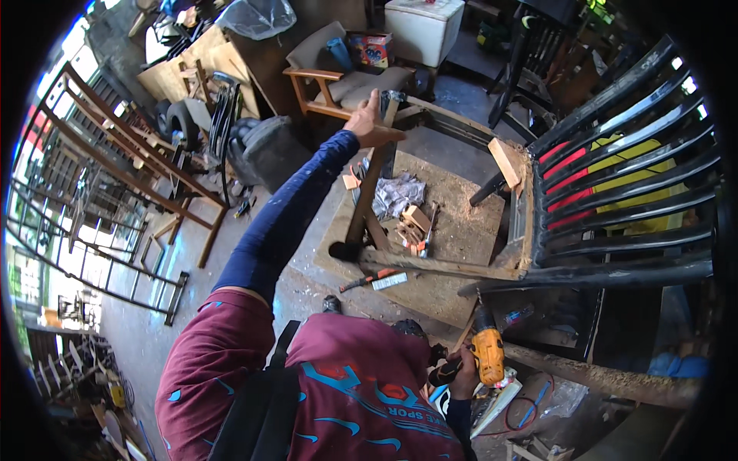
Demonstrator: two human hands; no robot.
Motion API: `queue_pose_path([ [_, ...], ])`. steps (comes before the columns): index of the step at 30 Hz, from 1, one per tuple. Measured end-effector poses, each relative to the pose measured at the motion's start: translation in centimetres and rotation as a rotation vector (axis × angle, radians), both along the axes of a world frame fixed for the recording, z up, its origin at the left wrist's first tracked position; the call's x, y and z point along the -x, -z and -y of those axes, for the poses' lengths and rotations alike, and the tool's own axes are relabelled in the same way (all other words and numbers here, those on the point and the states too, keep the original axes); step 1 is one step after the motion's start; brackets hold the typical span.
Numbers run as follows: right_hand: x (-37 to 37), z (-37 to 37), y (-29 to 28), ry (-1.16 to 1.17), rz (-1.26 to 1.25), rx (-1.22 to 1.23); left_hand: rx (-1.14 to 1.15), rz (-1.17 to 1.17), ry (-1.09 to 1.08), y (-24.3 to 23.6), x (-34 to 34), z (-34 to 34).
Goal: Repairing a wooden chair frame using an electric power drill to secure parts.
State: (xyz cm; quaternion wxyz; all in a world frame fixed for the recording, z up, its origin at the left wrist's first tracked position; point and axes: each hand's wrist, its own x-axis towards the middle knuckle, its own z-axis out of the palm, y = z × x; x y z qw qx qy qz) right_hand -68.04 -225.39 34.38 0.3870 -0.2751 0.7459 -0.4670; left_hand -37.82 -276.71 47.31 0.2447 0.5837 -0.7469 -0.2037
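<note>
My left hand (367,123), at the end of a blue-sleeved arm, grips the far left corner of a worn wooden chair seat frame (461,267). The frame has dark legs and a black slatted back (607,192), lying to the right. A loose wood block (503,160) rests on its right rail. My right hand (460,373), low at the right of my body, holds a yellow cordless drill (488,346) with its bit pointing up toward the frame's near right corner. Beneath the frame, a plywood board (442,300) bears wood offcuts, a grey rag (396,192) and tools.
Wooden chair frames (134,146) stand at the left beside tyres and a dark grey padded piece (261,157). An armchair (346,84) and white cooler (423,23) are at the back. Red and yellow objects sit behind the slats. A long timber (592,369) and cords lie lower right.
</note>
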Motion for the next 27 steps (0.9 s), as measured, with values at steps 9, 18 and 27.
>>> queue_pose_path([
  [9,-11.8,-3.0,-4.9,0.386,0.357,0.295,-0.25,-0.533,0.077,3.8,1.1,3.0],
  [18,-4.7,1.4,-12.0,-0.169,0.679,0.567,-0.323,-0.507,0.033,2.5,0.9,1.7],
  [27,-3.2,9.7,-14.6,-0.279,1.066,0.476,-0.369,-0.45,-0.047,2.4,1.1,2.0],
])
